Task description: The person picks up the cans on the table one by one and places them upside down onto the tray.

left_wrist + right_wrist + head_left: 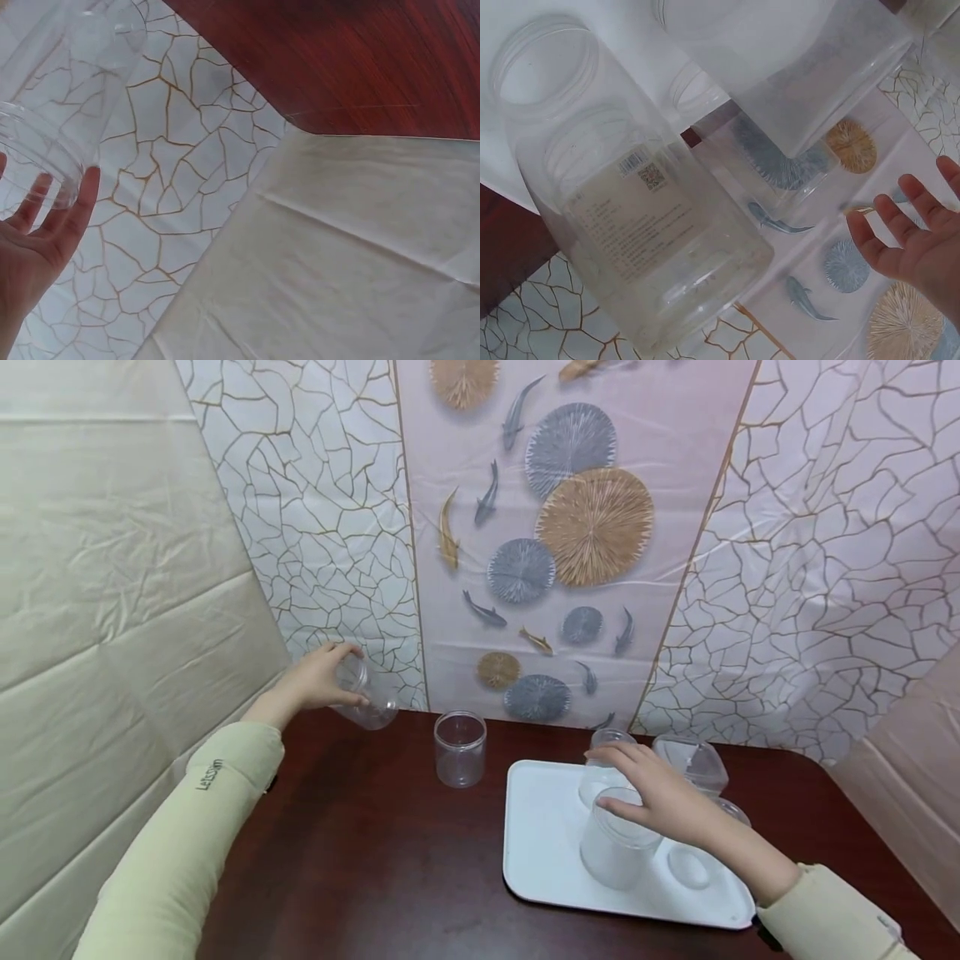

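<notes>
At the back left, my left hand (322, 681) grips a clear plastic jar (371, 710) near its rim and holds it tilted. The left wrist view shows the fingertips curled against the rim of this jar (82, 82). My right hand (667, 789) is over the white tray (540, 860), fingers spread and holding nothing. Below it stands a wide clear jar (617, 856). Another clear jar (592, 781) is just behind. In the right wrist view, a jar with a printed label (630, 217) lies to the left of the extended fingers (870, 236).
Between the hands, a clear jar (461, 760) stands upright on the dark red wooden table (360, 860). A boxy clear container (697, 762) is at the tray's back right. A small round clear piece (688, 868) lies on the tray. Patterned sheets (345, 510) hang behind the table.
</notes>
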`<state>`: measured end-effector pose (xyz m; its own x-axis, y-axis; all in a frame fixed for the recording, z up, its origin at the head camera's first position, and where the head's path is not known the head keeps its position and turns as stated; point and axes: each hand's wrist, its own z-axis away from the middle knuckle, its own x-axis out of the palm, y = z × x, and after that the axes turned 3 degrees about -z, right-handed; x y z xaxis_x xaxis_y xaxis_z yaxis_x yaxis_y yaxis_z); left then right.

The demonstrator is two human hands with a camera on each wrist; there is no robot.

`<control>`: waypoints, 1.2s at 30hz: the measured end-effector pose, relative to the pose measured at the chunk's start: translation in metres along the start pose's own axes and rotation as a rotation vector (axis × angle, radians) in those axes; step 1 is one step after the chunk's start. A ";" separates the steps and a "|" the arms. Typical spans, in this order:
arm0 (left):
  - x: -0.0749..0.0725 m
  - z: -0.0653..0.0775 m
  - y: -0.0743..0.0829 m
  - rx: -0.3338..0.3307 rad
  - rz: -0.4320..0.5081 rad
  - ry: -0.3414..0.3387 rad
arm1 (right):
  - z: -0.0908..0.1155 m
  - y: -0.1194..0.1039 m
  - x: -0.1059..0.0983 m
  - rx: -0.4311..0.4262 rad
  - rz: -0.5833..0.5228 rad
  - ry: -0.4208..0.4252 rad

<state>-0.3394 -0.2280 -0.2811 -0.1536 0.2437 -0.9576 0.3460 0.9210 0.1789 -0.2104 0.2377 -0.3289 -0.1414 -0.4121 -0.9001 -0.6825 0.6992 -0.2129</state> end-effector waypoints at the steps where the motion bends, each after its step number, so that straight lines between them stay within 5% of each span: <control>1: -0.001 0.000 0.000 -0.001 -0.007 0.006 | 0.000 0.000 0.000 0.013 -0.023 0.013; 9: -0.001 0.008 0.002 0.006 -0.034 0.061 | 0.001 0.002 -0.002 0.141 -0.198 0.104; 24: 0.009 0.027 -0.001 0.020 0.102 0.253 | -0.008 -0.002 -0.009 0.381 -0.455 0.139; 30: 0.012 0.029 0.004 0.026 0.146 0.302 | -0.006 -0.002 -0.010 0.418 -0.615 0.135; 36: 0.023 0.031 0.010 0.068 0.205 0.325 | -0.005 -0.003 -0.008 0.386 -0.619 0.162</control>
<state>-0.3107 -0.2228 -0.3087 -0.3559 0.5142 -0.7803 0.4589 0.8236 0.3334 -0.2108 0.2365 -0.3192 0.0631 -0.8568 -0.5117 -0.3757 0.4546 -0.8076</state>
